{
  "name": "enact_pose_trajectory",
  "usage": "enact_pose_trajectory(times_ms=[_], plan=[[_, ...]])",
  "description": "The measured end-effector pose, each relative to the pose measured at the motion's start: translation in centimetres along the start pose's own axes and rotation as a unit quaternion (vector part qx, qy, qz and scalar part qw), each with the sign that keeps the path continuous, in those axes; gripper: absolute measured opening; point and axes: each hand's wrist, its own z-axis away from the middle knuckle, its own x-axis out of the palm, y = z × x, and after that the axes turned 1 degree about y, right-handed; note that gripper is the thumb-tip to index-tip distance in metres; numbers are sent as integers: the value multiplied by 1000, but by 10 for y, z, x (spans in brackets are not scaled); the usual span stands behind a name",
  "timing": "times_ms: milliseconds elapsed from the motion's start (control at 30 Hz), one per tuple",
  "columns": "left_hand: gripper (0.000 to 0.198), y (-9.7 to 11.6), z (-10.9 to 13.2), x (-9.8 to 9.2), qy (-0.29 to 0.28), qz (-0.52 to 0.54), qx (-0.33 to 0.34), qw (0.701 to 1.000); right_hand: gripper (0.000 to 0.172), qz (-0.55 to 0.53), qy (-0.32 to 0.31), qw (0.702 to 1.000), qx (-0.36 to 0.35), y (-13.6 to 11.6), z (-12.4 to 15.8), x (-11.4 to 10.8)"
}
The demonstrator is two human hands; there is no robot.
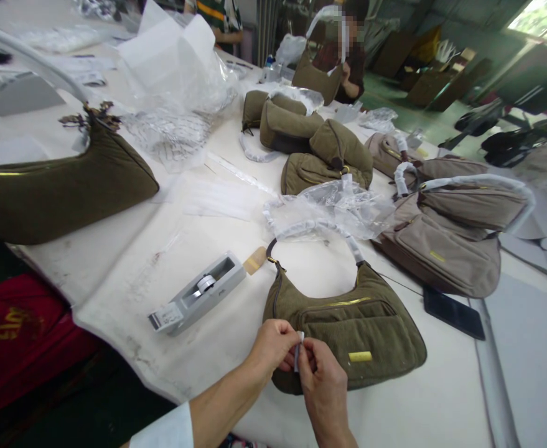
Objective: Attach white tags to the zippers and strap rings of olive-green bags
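An olive-green handbag point(376, 330) lies on the table in front of me, its zip pocket and yellow plate facing up. Its handle point(317, 227) is wrapped in white material and arches away from me. Over the bag's left front part, my left hand point(275, 345) and my right hand point(320, 367) meet fingertip to fingertip. Both pinch a small white strip point(296, 358), whose exact kind I cannot make out. Left of the bag stands a grey tape dispenser point(203, 292) with a roll in it; a tan tag point(255, 261) lies at its far end.
Taupe handbags point(445, 249) and a dark phone point(453, 312) lie to the right. More olive bags point(292, 127) and clear plastic wrapping point(343, 202) are beyond. Another olive bag point(63, 193) is at left, near a red garment point(21, 342). A person point(355, 81) holds a bag across the table.
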Motion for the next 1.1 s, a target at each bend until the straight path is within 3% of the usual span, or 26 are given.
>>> enact_pose_trajectory(times_ms=[200,633,900,1100], plan=[[15,8,2,-8,-48,-11,-10,999,29,13,-7,1000,-10,-1,-3,-3],[12,5,-10,1,-9,-57,-10,998,25,-16,-3,999,40,0,-2,-4],[13,9,-9,0,-40,-28,-22,999,19,-13,28,997,-67,4,1,1],[12,9,-9,-3,-52,-14,-31,998,21,14,28,994,-106,5,9,4]])
